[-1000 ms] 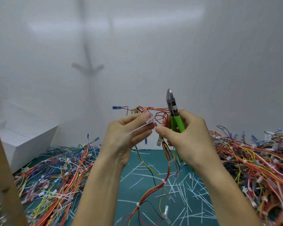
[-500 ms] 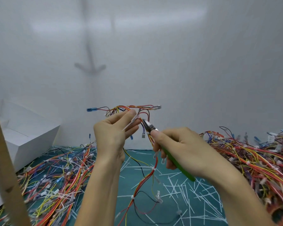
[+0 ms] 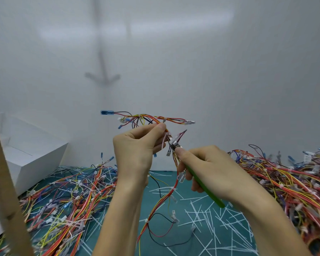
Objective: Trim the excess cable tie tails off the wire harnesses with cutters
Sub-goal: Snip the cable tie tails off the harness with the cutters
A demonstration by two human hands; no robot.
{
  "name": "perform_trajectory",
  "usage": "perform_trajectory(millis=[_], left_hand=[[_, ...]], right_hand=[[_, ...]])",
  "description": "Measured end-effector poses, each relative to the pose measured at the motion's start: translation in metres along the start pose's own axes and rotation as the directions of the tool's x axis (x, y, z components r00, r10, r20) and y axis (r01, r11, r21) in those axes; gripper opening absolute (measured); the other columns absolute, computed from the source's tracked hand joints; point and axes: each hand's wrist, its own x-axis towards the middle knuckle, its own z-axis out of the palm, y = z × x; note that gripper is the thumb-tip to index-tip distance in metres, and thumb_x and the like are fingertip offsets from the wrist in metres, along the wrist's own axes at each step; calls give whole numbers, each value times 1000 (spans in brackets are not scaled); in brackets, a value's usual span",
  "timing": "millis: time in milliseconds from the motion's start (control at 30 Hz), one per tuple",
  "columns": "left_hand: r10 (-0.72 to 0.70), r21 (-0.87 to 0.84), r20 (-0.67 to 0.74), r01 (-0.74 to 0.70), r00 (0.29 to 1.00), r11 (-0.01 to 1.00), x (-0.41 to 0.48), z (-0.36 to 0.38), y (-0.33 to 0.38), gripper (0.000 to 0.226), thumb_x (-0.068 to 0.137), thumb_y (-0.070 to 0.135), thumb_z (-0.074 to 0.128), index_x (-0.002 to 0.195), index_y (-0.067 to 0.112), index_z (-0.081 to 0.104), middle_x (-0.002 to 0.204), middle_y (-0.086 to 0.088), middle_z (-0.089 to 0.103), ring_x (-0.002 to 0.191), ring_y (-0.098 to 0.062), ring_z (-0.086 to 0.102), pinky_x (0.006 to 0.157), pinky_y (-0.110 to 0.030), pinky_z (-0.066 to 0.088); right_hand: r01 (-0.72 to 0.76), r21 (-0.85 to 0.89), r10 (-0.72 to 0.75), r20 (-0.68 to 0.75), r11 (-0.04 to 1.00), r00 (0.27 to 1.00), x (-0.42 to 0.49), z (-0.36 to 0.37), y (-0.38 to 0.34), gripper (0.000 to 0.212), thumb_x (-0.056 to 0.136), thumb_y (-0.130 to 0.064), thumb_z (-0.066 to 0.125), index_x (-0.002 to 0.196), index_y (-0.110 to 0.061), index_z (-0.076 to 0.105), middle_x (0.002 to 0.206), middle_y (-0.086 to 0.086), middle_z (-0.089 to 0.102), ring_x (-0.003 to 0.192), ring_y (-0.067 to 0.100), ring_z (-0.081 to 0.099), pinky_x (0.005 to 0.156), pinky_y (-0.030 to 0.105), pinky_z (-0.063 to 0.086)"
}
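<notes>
My left hand (image 3: 137,150) holds a multicoloured wire harness (image 3: 146,119) up in the air, thumb and fingers pinching it near a white cable tie tail (image 3: 164,140). The harness's lower strand hangs down to the mat (image 3: 163,198). My right hand (image 3: 207,169) grips green-handled cutters (image 3: 201,183). Their metal jaws (image 3: 172,142) point up and left, right at the tie tail beside my left fingers. Whether the jaws have closed on the tail is unclear.
A green cutting mat (image 3: 175,237) is littered with several cut white tie tails (image 3: 207,217). Harness piles lie at the left (image 3: 67,200) and right (image 3: 294,185). A white box (image 3: 31,154) stands at the left, a wooden post (image 3: 6,191) close in front.
The cutters swung from upright down to point left at the tie. My left hand raised the harness slightly and both hands stayed close together.
</notes>
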Motion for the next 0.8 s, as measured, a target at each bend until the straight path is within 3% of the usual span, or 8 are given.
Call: perform_trajectory(millis=[267,467,667,800], left_hand=[[18,12,15,-18,1000,1000,-2,1,2,9,80,9,78,73,15,78,68,-6,75,62,-15,72,61,-26,61],[13,9,20,-13,1000,1000,-4,2,3,9,80,9,78,73,15,78,68,-6,75,62,-15,73,59,-26,60],[12,39,35,-13,999,999,-4,2,2,4,80,12,79,77,14,78,71,-7,76,65,-18,74,62,-27,61],[3,30,39,-4,999,1000,-6,3,2,6,80,11,79,75,13,79,71,-9,76,64,-19,72,60,-26,59]], right_hand=[[10,15,-10,-4,1000,1000,-1,-4,-2,54,90,-64,45,74,-18,70,63,-4,68,53,12,67,59,31,56],[16,-9,-16,-11,1000,1000,-2,-5,-3,55,91,-63,45,74,-18,70,63,-3,67,54,16,68,65,37,58],[13,-3,-13,-11,1000,1000,-2,-6,-2,55,90,-64,46,72,-18,70,65,-2,67,53,12,67,60,32,57],[23,1,-23,-11,1000,1000,-2,-6,-3,55,90,-65,45,73,-19,69,66,-1,67,53,15,67,63,36,58]])
